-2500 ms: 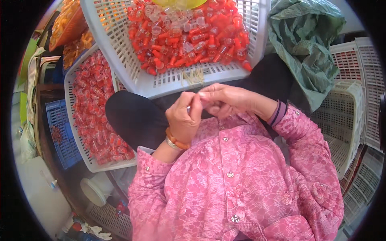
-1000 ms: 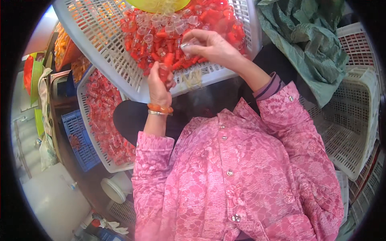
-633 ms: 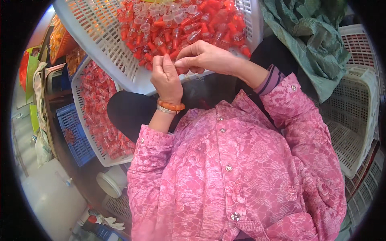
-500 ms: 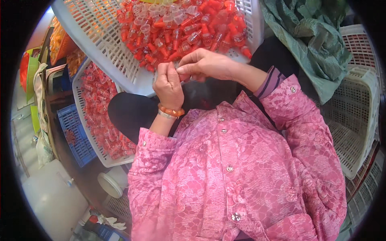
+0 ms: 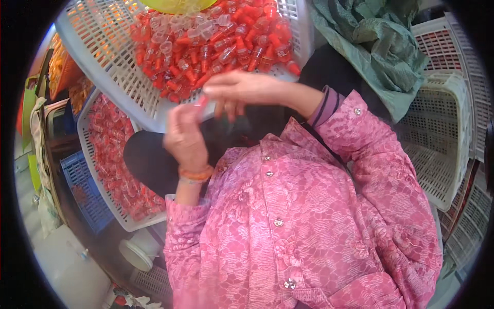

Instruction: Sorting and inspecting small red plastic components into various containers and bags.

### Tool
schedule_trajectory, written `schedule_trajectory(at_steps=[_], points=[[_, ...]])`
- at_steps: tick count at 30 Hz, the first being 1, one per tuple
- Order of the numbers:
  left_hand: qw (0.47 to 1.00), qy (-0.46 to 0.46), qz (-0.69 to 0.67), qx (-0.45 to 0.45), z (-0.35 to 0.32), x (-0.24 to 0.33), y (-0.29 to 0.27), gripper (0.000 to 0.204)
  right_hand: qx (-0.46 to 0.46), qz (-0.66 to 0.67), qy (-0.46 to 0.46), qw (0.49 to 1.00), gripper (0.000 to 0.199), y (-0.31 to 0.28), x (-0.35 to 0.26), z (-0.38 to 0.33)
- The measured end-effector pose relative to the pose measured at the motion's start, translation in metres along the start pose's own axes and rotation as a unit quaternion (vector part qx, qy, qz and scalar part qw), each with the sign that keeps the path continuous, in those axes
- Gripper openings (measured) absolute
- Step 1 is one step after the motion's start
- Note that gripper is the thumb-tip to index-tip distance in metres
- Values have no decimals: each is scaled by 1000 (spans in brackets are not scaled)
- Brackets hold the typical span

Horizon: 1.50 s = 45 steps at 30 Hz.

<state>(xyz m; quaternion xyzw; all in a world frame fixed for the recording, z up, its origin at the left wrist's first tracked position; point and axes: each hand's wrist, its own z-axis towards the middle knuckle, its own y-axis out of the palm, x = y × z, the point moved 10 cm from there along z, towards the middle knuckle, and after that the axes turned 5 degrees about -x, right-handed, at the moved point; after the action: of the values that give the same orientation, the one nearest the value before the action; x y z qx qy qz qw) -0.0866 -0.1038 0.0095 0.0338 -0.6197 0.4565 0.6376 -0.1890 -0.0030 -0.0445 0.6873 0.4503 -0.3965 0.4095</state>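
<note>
My left hand (image 5: 186,138), with an orange bracelet at its wrist, is closed on a small red plastic piece (image 5: 202,102) that sticks up from the fingertips. Motion blurs it, so its exact shape is unclear. Just right of it, my right hand (image 5: 246,89) has its fingers stretched out, the tips close to the piece; I see nothing held in it. Beyond both hands a white plastic basket (image 5: 131,98) leans over my lap. It holds a heap of small red plastic bottles (image 5: 206,54) and loose clear caps (image 5: 198,30).
At the left stand a white crate (image 5: 105,193) of similar red pieces, a blue basket (image 5: 87,190) and a white bucket (image 5: 136,255). A green woven sack (image 5: 381,56) lies at the upper right, near white crates (image 5: 432,139). A yellow-green bowl (image 5: 177,4) shows at the top.
The hands were together at the basket's near edge; now they are parted a little, the left lower and tilted away. The whole view has shifted slightly.
</note>
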Motion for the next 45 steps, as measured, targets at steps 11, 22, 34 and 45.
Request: schedule_trajectory(at_steps=[11, 22, 34, 45], points=[[938, 93, 217, 253, -1, 13, -131, 17, 229, -399, -69, 885, 31, -97, -35, 7], [947, -61, 314, -30, 120, -83, 69, 28, 182, -530, -146, 815, 20, -68, -29, 29], [777, -317, -527, -136, 40, -111, 94, 17, 454, -490, -285, 688, 19, -106, -100, 32], [659, -379, -642, -101, 15, -90, 94, 23, 460, -626, -187, 602, 29, -94, -96, 60]])
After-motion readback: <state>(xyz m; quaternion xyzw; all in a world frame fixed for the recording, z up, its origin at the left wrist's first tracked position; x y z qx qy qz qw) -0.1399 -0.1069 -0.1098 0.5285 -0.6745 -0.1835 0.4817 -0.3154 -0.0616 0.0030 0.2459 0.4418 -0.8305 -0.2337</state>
